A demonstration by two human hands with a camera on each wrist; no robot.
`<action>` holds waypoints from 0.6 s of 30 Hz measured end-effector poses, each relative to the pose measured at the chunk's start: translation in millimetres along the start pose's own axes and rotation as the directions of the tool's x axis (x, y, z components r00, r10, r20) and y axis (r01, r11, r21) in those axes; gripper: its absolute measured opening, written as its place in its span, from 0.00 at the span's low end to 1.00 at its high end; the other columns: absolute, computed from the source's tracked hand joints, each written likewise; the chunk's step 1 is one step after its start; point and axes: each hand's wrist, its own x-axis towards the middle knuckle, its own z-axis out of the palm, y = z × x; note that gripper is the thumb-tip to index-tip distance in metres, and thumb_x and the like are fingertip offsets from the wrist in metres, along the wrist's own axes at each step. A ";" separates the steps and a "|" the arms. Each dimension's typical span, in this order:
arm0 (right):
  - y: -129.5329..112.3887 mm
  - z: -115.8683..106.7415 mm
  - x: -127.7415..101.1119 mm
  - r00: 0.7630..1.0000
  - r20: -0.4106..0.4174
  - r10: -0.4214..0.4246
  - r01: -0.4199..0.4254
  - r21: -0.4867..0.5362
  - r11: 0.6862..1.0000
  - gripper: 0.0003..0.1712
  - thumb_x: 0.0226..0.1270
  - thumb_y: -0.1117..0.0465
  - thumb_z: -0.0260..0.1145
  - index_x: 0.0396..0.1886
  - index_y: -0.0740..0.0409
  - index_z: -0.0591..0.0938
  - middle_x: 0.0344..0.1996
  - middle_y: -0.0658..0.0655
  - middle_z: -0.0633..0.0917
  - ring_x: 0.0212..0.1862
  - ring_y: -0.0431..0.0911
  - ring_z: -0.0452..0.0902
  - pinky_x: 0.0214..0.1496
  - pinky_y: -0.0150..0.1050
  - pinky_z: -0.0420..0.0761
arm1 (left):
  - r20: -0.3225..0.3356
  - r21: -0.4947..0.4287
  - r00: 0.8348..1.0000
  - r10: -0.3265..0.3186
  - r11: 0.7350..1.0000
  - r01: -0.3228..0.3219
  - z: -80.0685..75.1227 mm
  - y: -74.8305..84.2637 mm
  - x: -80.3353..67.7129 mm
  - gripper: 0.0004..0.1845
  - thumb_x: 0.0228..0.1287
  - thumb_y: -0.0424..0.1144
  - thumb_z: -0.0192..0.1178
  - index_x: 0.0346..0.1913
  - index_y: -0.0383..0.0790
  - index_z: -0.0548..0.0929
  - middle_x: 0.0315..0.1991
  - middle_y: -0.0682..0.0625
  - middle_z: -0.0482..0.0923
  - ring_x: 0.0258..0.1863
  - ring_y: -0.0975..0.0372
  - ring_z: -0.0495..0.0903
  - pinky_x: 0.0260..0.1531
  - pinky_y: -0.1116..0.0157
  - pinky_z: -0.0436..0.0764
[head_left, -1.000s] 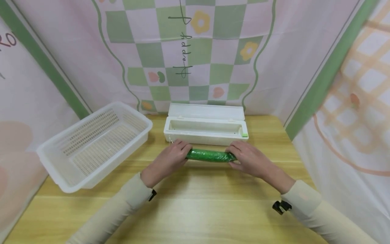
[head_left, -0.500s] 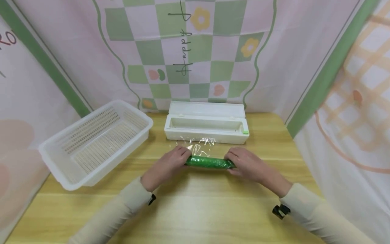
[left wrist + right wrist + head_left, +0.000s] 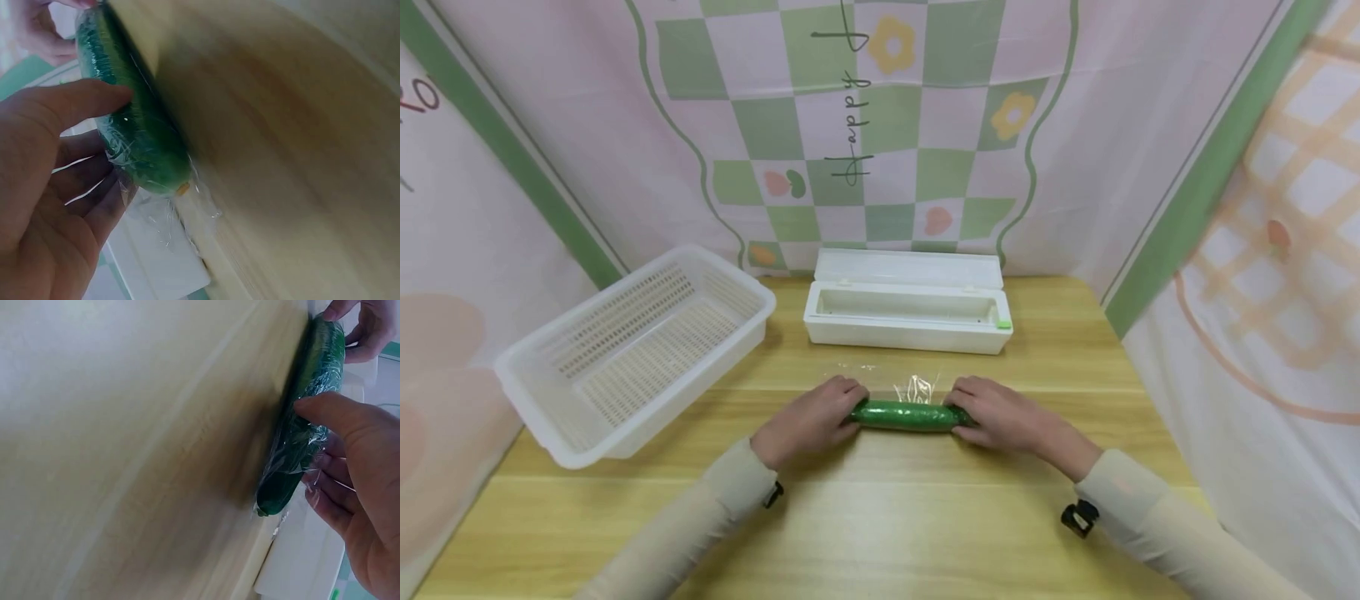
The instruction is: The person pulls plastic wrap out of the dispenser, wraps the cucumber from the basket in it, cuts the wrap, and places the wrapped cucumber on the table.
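A green cucumber [image 3: 902,415] wrapped in clear cling film lies crosswise on the wooden table [image 3: 880,517], in front of the open white film box [image 3: 908,321]. My left hand [image 3: 831,408] grips its left end and my right hand [image 3: 973,408] grips its right end. In the left wrist view the thumb of my left hand [image 3: 69,106] lies on the cucumber [image 3: 134,134], with the fingers behind it. The right wrist view shows the same hold by my right hand [image 3: 340,425] on the cucumber [image 3: 306,419]. A crinkled tail of film [image 3: 916,387] sticks up behind the cucumber.
A white perforated plastic basket [image 3: 625,350] stands tilted at the left of the table. The film box sits against the patterned cloth backdrop [image 3: 880,125], its lid [image 3: 908,268] open. Cloth walls close in on both sides.
Both hands have brought the cucumber toward me, away from the film box. The loose film seen behind it half a second ago is now a short tail.
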 end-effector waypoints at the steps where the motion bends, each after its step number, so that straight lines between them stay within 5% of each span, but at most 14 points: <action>1: 1.0 0.3 0.1 1.000 0.006 0.002 -0.002 0.005 1.000 0.21 0.68 0.54 0.75 0.55 0.61 0.85 0.46 0.55 0.84 0.44 0.42 0.80 0.48 0.40 0.88 | 0.006 0.002 1.000 -0.008 1.000 0.007 0.4 -0.7 0.4 0.18 0.70 0.37 0.70 0.58 0.34 0.82 0.55 0.42 0.84 0.55 0.53 0.83 0.58 0.57 0.87; 7: 4.4 -2.1 2.6 0.999 0.041 0.001 -0.001 0.007 1.000 0.25 0.69 0.54 0.74 0.59 0.63 0.84 0.48 0.56 0.85 0.46 0.44 0.80 0.50 0.42 0.88 | -0.053 0.086 0.998 0.037 0.996 -0.032 0.8 -0.4 4.3 0.26 0.65 0.42 0.75 0.62 0.35 0.81 0.58 0.44 0.83 0.57 0.54 0.82 0.60 0.59 0.86; 12: 6.1 -4.7 5.2 0.996 0.083 0.024 -0.026 0.019 0.999 0.25 0.71 0.53 0.73 0.61 0.64 0.84 0.50 0.58 0.85 0.49 0.46 0.81 0.51 0.44 0.88 | -0.100 0.121 0.990 0.099 0.989 -0.087 6.9 5.0 9.9 0.24 0.63 0.43 0.77 0.58 0.37 0.83 0.55 0.46 0.85 0.54 0.55 0.83 0.56 0.60 0.87; 18: 6.0 -6.3 6.5 0.990 0.123 0.066 -0.071 0.042 0.997 0.28 0.72 0.51 0.71 0.64 0.65 0.83 0.52 0.59 0.84 0.50 0.46 0.80 0.53 0.45 0.88 | -0.099 0.160 0.994 0.055 0.986 -0.039 15.9 8.2 15.3 0.21 0.63 0.41 0.77 0.56 0.39 0.83 0.54 0.46 0.85 0.53 0.55 0.83 0.55 0.59 0.88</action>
